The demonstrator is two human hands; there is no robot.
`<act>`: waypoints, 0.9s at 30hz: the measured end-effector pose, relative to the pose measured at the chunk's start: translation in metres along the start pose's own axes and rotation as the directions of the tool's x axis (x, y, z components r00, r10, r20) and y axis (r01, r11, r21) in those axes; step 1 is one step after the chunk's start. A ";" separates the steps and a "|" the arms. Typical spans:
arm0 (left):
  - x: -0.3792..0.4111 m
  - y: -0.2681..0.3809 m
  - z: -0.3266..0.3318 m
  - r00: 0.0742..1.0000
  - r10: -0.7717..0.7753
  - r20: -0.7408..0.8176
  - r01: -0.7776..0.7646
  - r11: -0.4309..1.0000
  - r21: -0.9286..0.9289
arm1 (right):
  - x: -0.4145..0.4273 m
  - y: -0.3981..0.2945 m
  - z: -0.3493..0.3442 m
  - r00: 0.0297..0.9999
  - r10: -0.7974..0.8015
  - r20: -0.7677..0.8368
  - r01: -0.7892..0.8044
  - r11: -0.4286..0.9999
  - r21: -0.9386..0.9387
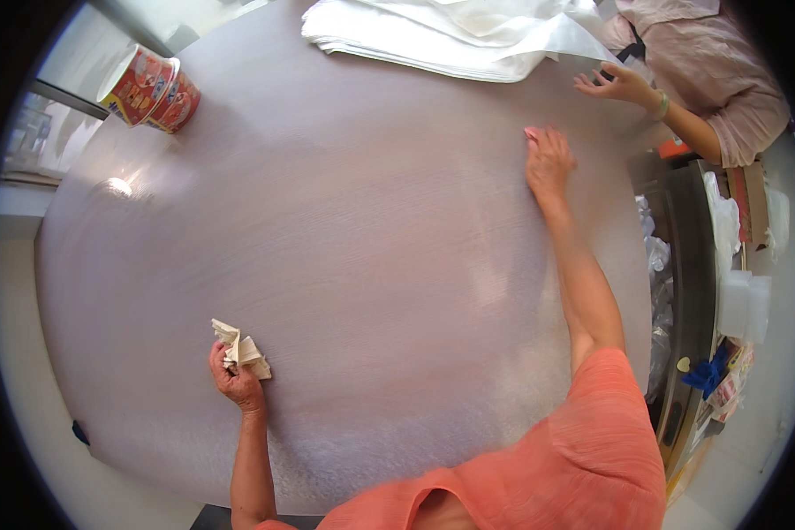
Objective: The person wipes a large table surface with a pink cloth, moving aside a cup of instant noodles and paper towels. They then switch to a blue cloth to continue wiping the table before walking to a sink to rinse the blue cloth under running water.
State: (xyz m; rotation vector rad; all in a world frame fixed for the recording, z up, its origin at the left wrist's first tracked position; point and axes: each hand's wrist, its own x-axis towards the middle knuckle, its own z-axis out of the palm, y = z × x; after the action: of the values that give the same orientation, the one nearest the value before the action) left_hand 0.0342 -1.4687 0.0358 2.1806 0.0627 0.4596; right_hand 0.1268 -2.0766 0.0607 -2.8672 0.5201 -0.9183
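Note:
A large table with a glossy, faintly wet-looking cover (371,232) spreads before me. At the lower left, my left hand (237,384) grips a crumpled cream paper tissue or cloth (246,354) just over the surface. Far out at the upper right, my right hand (548,162) lies palm down on the cover, slightly blurred, with a pink cloth (532,134) under its fingers; most of that cloth is hidden by the hand.
Red paper tubs (172,106) stand at the upper left. Folded white sheeting (437,40) lies along the far edge. Another person's hand (619,86) is raised beyond my right hand. Plastic containers (742,305) and a dark cabinet (689,232) are beside the table's right edge.

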 end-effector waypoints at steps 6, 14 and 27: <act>0.000 0.009 -0.007 0.999 0.027 -0.022 -0.025 0.996 0.091 | 0.009 -0.344 0.073 0.823 -0.450 0.345 0.380 0.890 0.254; 0.005 0.014 -0.007 0.999 0.023 0.027 -0.024 0.999 0.022 | 0.086 -0.333 0.167 0.904 -0.426 -0.034 0.426 0.889 0.168; 0.010 0.019 -0.006 0.996 0.015 0.086 -0.017 0.999 0.028 | 0.180 -0.371 0.232 0.779 -0.466 0.420 0.399 0.885 0.242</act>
State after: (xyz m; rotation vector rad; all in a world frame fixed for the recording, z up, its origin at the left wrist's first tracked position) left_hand 0.0392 -1.4734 0.0567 2.2278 0.0049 0.3761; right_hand 0.5067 -1.7957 0.0386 -2.9651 -0.2602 -0.2358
